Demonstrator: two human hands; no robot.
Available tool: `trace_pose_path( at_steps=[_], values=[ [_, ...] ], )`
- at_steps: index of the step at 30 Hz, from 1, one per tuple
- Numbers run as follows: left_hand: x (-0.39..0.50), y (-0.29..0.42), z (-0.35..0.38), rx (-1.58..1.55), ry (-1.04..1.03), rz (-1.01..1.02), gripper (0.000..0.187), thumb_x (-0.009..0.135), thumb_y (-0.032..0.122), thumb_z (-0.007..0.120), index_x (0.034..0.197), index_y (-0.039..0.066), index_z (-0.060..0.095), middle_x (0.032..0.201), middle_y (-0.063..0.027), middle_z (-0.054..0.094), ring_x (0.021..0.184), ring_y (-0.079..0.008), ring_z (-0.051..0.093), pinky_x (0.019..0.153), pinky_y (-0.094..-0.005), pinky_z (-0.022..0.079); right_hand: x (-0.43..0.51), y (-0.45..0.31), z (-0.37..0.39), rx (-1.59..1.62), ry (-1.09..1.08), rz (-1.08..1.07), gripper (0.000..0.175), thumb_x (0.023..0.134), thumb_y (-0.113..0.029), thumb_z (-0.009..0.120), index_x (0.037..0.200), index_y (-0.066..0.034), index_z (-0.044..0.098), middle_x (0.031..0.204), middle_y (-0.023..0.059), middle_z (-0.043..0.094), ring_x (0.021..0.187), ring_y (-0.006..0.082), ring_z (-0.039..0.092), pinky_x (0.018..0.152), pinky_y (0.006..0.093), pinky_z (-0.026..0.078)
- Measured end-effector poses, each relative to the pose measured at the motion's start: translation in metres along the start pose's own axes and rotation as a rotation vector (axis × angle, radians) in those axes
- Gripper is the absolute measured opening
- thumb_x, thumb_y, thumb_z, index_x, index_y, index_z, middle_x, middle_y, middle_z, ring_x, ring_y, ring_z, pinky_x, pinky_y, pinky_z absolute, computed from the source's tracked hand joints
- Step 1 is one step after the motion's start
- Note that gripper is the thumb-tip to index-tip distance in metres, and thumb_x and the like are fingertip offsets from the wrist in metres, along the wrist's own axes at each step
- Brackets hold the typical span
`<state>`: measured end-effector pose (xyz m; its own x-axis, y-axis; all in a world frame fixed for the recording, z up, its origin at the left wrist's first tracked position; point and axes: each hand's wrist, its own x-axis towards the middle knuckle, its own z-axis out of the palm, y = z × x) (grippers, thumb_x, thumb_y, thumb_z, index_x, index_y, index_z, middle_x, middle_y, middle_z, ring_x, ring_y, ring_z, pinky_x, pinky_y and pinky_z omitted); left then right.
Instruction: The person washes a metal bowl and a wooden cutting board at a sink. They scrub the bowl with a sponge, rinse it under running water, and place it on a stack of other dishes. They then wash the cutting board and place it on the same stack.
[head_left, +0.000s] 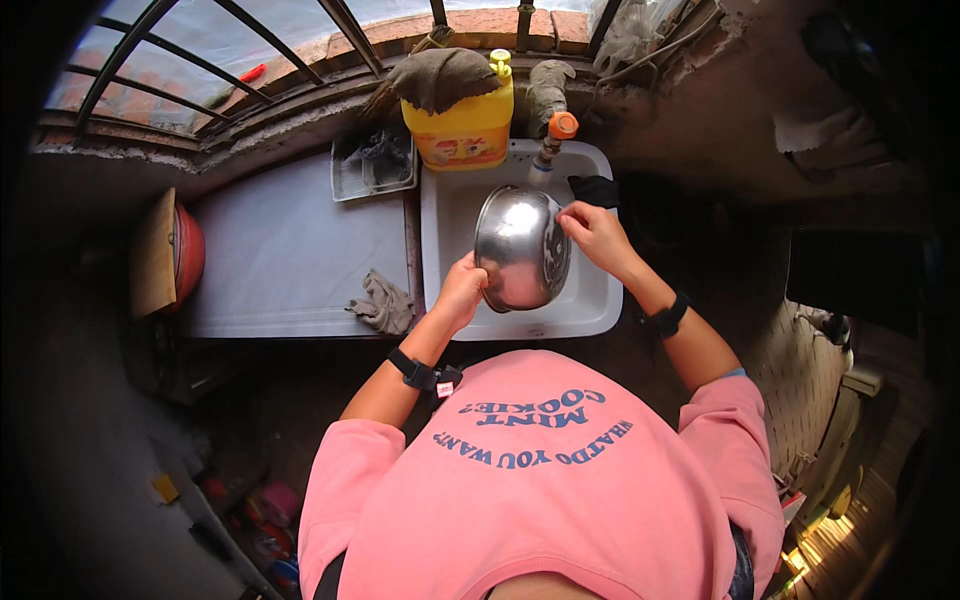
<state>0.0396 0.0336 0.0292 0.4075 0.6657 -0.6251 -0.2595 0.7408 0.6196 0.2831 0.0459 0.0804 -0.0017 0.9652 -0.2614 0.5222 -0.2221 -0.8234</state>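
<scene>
A shiny stainless steel basin (517, 251) is tilted on its side over the white sink (452, 326), its underside facing right. My left hand (461, 291) grips its rim at the lower left. At the upper right, my right hand (595, 232) has its fingers bent by the basin's base; whether they hold something small cannot be told. Behind the basin is a tap with an orange handle (562, 125) and a pale lower end. A black cloth (593, 191) hangs over the sink's right edge, close to my right hand.
Left of the sink, a grey counter (292, 255) bears a crumpled cloth (384, 302), a plastic tray (373, 193) and a red basin (189, 255) with a wooden board (155, 255). A yellow jug (459, 135) with a brown cloth (450, 75) stands behind the sink, below window bars.
</scene>
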Motion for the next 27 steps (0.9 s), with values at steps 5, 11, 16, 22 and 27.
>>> trace_pose_path(
  at_steps=[5,11,16,22,27],
  values=[
    [-0.006,-0.002,0.013,0.825,-0.178,0.393,0.020,0.072,-0.006,0.040,0.087,-0.001,0.052,0.076,-0.0057,0.055,0.067,-0.0257,0.053,0.062,-0.0316,0.043,-0.025,0.009,0.018,0.592,-0.188,0.567,0.057,0.087,-0.045,0.058,0.108,0.0072,0.051,0.083,0.0083,0.056,0.072,0.0181,0.062,0.064,0.0273,0.055],
    [-0.015,-0.023,0.015,1.350,-0.384,0.736,0.012,0.071,-0.004,0.048,0.081,0.002,0.050,0.078,-0.0148,0.057,0.075,-0.0357,0.056,0.066,-0.0438,0.043,-0.040,0.035,0.038,0.941,-0.328,0.814,0.044,0.090,-0.028,0.057,0.106,0.0116,0.050,0.088,0.0185,0.061,0.076,0.0272,0.067,0.068,0.0323,0.059],
    [-0.034,-0.017,0.011,1.540,-0.446,0.766,0.016,0.069,0.001,0.056,0.085,0.006,0.055,0.074,-0.0092,0.059,0.077,-0.0288,0.057,0.076,-0.0404,0.043,-0.057,0.044,0.050,0.981,-0.272,0.926,0.022,0.083,-0.003,0.048,0.097,0.0126,0.052,0.084,0.0199,0.063,0.070,0.0267,0.067,0.062,0.0303,0.060],
    [-0.055,0.012,0.005,1.786,-0.336,0.834,0.010,0.066,0.011,0.068,0.073,0.010,0.060,0.073,-0.0014,0.061,0.080,-0.0203,0.057,0.086,-0.0379,0.039,-0.065,0.032,0.040,0.998,-0.305,0.864,0.024,0.082,-0.004,0.048,0.096,0.0147,0.053,0.084,0.0212,0.063,0.068,0.0261,0.066,0.059,0.0280,0.059],
    [-0.059,0.033,0.004,1.781,-0.245,0.902,0.017,0.068,0.023,0.073,0.071,0.011,0.061,0.074,-0.0010,0.061,0.083,-0.0195,0.056,0.090,-0.0404,0.038,-0.066,0.016,0.035,1.025,-0.312,0.877,0.024,0.083,-0.005,0.049,0.096,0.0143,0.053,0.085,0.0223,0.063,0.069,0.0260,0.067,0.061,0.0285,0.059]
  ],
)
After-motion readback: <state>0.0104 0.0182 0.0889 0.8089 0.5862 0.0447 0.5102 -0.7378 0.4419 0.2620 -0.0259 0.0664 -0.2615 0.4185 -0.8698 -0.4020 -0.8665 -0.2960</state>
